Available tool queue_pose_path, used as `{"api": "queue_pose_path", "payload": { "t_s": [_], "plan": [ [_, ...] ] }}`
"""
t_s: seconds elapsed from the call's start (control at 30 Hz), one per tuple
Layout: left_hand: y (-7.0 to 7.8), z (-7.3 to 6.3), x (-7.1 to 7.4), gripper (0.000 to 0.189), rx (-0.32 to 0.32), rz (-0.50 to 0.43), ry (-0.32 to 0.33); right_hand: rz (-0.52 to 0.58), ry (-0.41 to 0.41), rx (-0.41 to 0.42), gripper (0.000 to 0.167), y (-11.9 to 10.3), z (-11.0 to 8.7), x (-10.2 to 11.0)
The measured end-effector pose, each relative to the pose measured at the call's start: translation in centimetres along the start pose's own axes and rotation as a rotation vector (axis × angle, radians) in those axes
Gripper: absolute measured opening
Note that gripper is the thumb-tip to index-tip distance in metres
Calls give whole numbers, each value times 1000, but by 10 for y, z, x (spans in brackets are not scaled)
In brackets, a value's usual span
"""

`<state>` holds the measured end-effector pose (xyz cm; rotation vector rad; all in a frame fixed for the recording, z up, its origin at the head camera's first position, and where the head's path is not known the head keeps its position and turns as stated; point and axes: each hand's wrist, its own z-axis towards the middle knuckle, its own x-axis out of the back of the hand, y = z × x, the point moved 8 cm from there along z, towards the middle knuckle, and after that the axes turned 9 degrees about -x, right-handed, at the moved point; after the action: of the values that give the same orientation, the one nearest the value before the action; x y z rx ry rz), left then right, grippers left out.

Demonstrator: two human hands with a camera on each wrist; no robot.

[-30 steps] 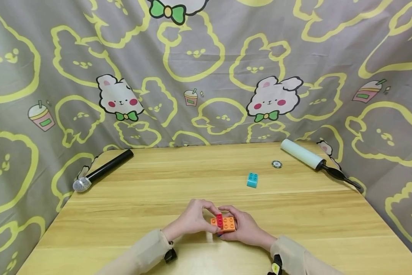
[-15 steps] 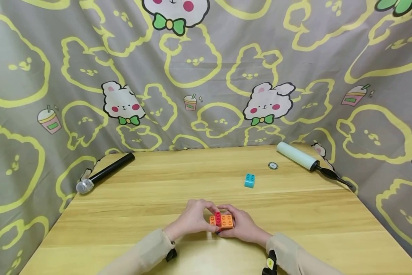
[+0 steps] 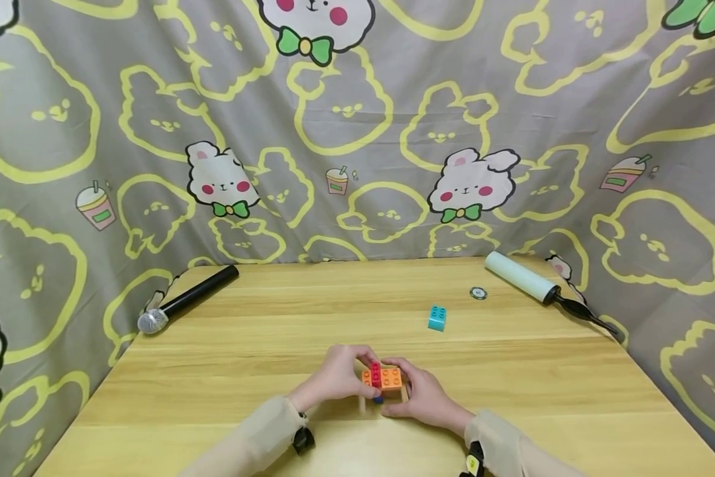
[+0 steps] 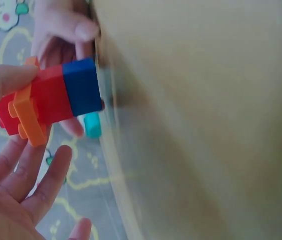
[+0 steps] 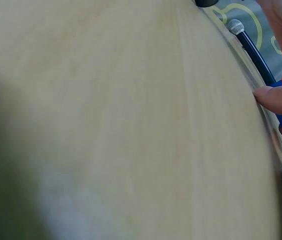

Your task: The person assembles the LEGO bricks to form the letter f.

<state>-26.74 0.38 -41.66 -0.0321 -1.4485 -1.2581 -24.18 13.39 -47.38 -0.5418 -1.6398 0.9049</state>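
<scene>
My left hand (image 3: 345, 376) pinches a stack of toy building bricks between thumb and fingers, held up close over the table. An orange brick (image 3: 391, 377) lies crosswise in the stack, with a red brick (image 3: 376, 375) rising above it. In the left wrist view, a larger red brick (image 4: 53, 97) and a blue brick (image 4: 82, 86) make up the lower end. My right hand (image 3: 421, 395) stands around the stack's right side, its thumb spread away from its fingers and a gap showing beside the orange brick. In the right wrist view its thumb overlaps the blue brick.
Farther off lie a teal brick (image 3: 437, 318) and a round chip (image 3: 478, 293). A pale blue hand pump (image 3: 521, 278) with a black end is at the back right, a black microphone (image 3: 196, 295) at the left. A patterned curtain (image 3: 309, 199) hangs behind the wooden table (image 3: 262, 351).
The right hand's thumb and fingers have loosened from the stack and spread, baring the blue brick at its lower end. The left hand keeps its pinch. The head view has shifted slightly.
</scene>
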Motion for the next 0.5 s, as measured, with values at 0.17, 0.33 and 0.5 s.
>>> {"api": "queue_pose_path", "payload": {
  "t_s": [0.17,0.33,0.5],
  "plan": [
    [-14,5,12,38,38,-29,40,33,2,-46,86,2,0,1],
    [-22,11,18,38,53,-15,43,33,16,-68,90,4,2,1],
    [-29,15,18,39,70,-23,39,34,27,-66,90,3,1,2]
  ]
}}
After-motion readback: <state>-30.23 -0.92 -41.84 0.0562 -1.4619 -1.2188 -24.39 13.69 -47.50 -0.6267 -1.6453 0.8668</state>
